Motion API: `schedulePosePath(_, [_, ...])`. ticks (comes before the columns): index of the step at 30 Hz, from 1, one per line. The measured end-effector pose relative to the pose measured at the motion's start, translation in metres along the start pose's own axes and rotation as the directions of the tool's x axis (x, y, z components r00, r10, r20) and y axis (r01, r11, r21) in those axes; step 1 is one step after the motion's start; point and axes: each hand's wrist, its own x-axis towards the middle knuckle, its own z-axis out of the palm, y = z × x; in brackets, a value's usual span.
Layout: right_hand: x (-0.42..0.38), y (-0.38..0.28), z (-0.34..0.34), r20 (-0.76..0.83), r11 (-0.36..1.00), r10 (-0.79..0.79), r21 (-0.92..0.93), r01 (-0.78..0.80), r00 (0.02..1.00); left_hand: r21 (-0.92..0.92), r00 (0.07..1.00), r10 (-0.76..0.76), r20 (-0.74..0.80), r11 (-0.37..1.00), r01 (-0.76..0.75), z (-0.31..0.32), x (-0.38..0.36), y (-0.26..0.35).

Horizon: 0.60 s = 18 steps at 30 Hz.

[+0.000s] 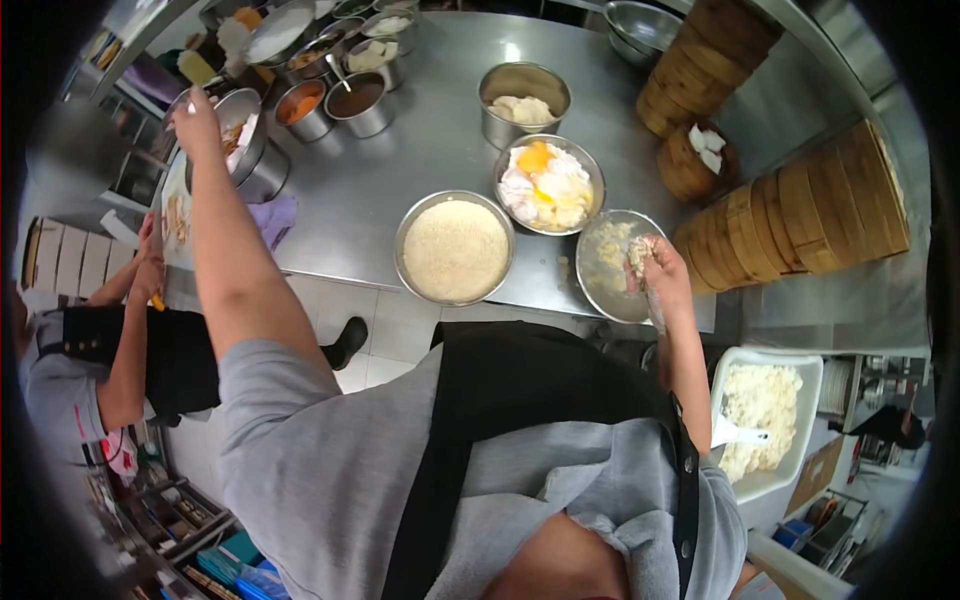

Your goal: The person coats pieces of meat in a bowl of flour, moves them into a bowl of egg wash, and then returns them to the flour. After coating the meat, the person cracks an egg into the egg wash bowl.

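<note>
My left hand [200, 125] is stretched out to the far left, at the rim of a metal bowl [255, 160] with white and brown pieces in it. Its fingers are pinched, with a small white bit at the tips that I cannot identify. My right hand [662, 272] is curled over a shallow metal bowl [597, 292] smeared with pale residue. Pale crumbly mix [638, 258] clings to and sits in its fingers. Between the hands stand a bowl of breadcrumb-like grains [455, 248] and a bowl of white pieces with egg yolk [545, 188].
Behind is a deep metal pot [525, 105] holding pale pieces. Bamboo steamers [800, 215] are stacked on the right. Several seasoning tins [360, 105] crowd the back left. A white tub [728, 400] of pale mash is at my right. A co-worker [120, 370] stands at the left.
</note>
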Motion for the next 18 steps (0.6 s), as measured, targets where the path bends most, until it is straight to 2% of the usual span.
schedulePosePath(2, [0.0, 0.0, 0.0, -0.012, 1.0, 0.013, 0.005, -0.013, 1.0, 0.399, 0.944, -0.107, 0.311, 0.916, -0.028, 0.046, 0.034, -0.078])
schedulePosePath(3, [0.0, -0.002, 0.001, -0.018, 1.0, 0.017, 0.01, -0.017, 1.0, 0.477, 0.852, -0.045, 0.522, 0.843, -0.248, 0.101, 0.082, -0.157])
schedulePosePath(6, [-0.001, -0.003, 0.002, -0.015, 1.0, 0.028, 0.009, -0.027, 1.0, 0.559, 0.961, -0.037, 0.275, 0.819, -0.128, 0.017, -0.005, -0.005])
schedulePosePath(7, [0.0, -0.001, -0.001, -0.009, 1.0, 0.029, -0.002, -0.029, 1.0, 0.612, 0.968, 0.167, 0.187, 0.751, -0.248, 0.007, -0.029, 0.029])
schedulePosePath(8, [-0.001, 0.0, -0.003, -0.002, 0.999, 0.029, -0.014, -0.029, 1.0, 0.451, 0.908, 0.386, 0.164, 0.789, -0.417, 0.005, -0.044, 0.058])
schedulePosePath(9, [-0.001, 0.0, -0.004, -0.008, 1.0, 0.026, -0.007, -0.026, 1.0, -0.04, 0.805, 0.548, 0.226, 0.831, -0.555, 0.022, -0.052, 0.068])
schedulePosePath(10, [-0.002, -0.001, -0.003, -0.014, 1.0, 0.02, 0.002, -0.02, 1.0, -0.394, 0.796, 0.54, 0.273, 0.818, -0.42, 0.033, -0.086, 0.093])
schedulePosePath(11, [-0.002, -0.001, -0.002, -0.021, 1.0, 0.014, 0.013, -0.014, 1.0, -0.417, 0.668, 0.685, 0.292, 0.719, -0.555, 0.014, -0.129, 0.135])
schedulePosePath(12, [-0.003, 0.0, -0.002, -0.018, 1.0, 0.019, 0.012, -0.019, 1.0, -0.507, 0.471, 0.842, 0.263, 0.536, -0.675, 0.02, -0.162, 0.154])
schedulePosePath(13, [-0.003, 0.001, -0.003, -0.014, 1.0, 0.024, 0.013, -0.024, 1.0, -0.612, 0.415, 0.847, 0.333, 0.529, -0.588, 0.025, -0.2, 0.169])
schedulePosePath(14, [-0.004, 0.001, -0.003, -0.013, 1.0, 0.027, 0.013, -0.027, 1.0, -0.646, 0.252, 0.914, 0.317, 0.403, -0.648, 0.022, -0.228, 0.184])
schedulePosePath(16, [-0.008, 0.007, -0.001, -0.011, 0.998, 0.042, 0.045, -0.041, 0.999, -0.799, 0.161, 0.966, 0.2, 0.256, -0.545, 0.026, -0.278, 0.206])
schedulePosePath(18, [-0.005, 0.02, -0.009, 0.002, 0.997, 0.06, 0.058, -0.06, 0.998, -0.848, 0.047, 0.992, 0.12, 0.127, -0.514, 0.002, -0.301, 0.241])
